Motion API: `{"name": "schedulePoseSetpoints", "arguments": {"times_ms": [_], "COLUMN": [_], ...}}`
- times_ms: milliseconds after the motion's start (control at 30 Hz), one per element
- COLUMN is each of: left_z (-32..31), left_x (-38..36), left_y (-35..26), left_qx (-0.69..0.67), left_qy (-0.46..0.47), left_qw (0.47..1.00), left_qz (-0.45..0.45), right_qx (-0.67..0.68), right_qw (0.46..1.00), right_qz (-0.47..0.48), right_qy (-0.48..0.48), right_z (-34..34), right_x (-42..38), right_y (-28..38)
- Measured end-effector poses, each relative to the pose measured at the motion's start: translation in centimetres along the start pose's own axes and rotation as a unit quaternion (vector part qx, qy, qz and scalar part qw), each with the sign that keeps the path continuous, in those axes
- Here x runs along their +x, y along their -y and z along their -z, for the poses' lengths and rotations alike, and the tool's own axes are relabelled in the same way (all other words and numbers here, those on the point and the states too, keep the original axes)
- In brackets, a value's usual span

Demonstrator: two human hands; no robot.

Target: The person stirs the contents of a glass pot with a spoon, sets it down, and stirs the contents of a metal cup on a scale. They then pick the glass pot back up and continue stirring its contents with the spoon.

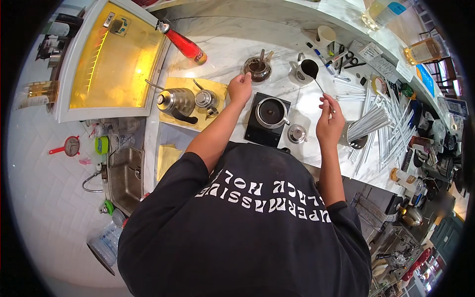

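Note:
My left hand [240, 88] is closed, its fingertips at the near side of a round glass pot [264, 75] with dark brown contents and a stick-like handle standing in it. My right hand [330, 119] pinches the thin handle of a long spoon [319, 86]. The spoon slants to the dark mouth of a white mug [302, 75]; its bowl end cannot be made out against that dark area. Between my forearms, a round metal-rimmed vessel [271, 113] sits on a black scale [253, 129]. A small metal lidded piece [297, 133] lies right of it.
Left are a gooseneck kettle [178, 101], a small metal pot [206, 99] on a yellow cloth [173, 85], and a red bottle [185, 45]. On the right, a holder of straws [368, 123] stands among loose straws, pens and scissors [352, 60]. A paper cup [325, 34] stands behind the mug.

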State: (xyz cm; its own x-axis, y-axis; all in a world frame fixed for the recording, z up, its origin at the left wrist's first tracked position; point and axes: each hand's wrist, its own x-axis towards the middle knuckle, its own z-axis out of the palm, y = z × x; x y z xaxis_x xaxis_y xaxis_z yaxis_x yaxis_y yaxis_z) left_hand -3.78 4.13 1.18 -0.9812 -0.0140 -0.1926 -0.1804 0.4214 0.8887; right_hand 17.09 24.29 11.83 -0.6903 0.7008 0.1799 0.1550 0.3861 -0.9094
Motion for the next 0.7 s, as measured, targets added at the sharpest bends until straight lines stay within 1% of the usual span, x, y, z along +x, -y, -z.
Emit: {"name": "schedulePoseSetpoints", "arguments": {"times_ms": [100, 200, 300, 400, 433, 533, 600, 667, 700], "left_z": [0.5, 0.6, 1.3, 1.5, 1.9, 4.0, 5.5, 7.0, 7.6], "left_x": [-0.1, -0.6, -1.0, -1.8, -2.3, -5.0, -6.9, -8.2, -8.6], "left_y": [0.3, 0.7, 1.4, 3.4, 3.8, 5.2, 5.6, 6.6, 7.1], "left_qx": [0.048, 0.055, 0.054, 0.03, 0.031, 0.036, 0.04, 0.085, 0.107], "left_qy": [-0.003, -0.035, -0.018, -0.048, -0.031, 0.017, 0.037, 0.067, 0.082], "left_qw": [0.999, 0.997, 0.997, 0.994, 0.994, 0.99, 0.986, 0.974, 0.967], "left_qz": [-0.013, -0.042, -0.044, -0.095, -0.105, -0.133, -0.155, -0.198, -0.218], "right_qx": [-0.09, -0.131, -0.108, -0.081, -0.061, 0.007, 0.021, 0.057, 0.034], "right_qw": [0.991, 0.971, 0.971, 0.963, 0.964, 0.942, 0.937, 0.931, 0.936], "right_qz": [0.1, 0.197, 0.21, 0.248, 0.253, 0.325, 0.342, 0.356, 0.346], "right_qy": [0.017, -0.019, -0.041, -0.058, -0.054, -0.084, -0.073, -0.059, -0.047], "right_z": [0.6, 1.0, 1.7, 3.3, 4.1, 5.9, 6.9, 7.5, 7.7], "right_x": [0.0, -0.6, -1.7, -2.9, -3.5, -5.1, -6.6, -8.2, -9.1], "right_y": [0.8, 1.6, 3.7, 6.3, 7.4, 10.6, 12.1, 13.3, 14.1]}}
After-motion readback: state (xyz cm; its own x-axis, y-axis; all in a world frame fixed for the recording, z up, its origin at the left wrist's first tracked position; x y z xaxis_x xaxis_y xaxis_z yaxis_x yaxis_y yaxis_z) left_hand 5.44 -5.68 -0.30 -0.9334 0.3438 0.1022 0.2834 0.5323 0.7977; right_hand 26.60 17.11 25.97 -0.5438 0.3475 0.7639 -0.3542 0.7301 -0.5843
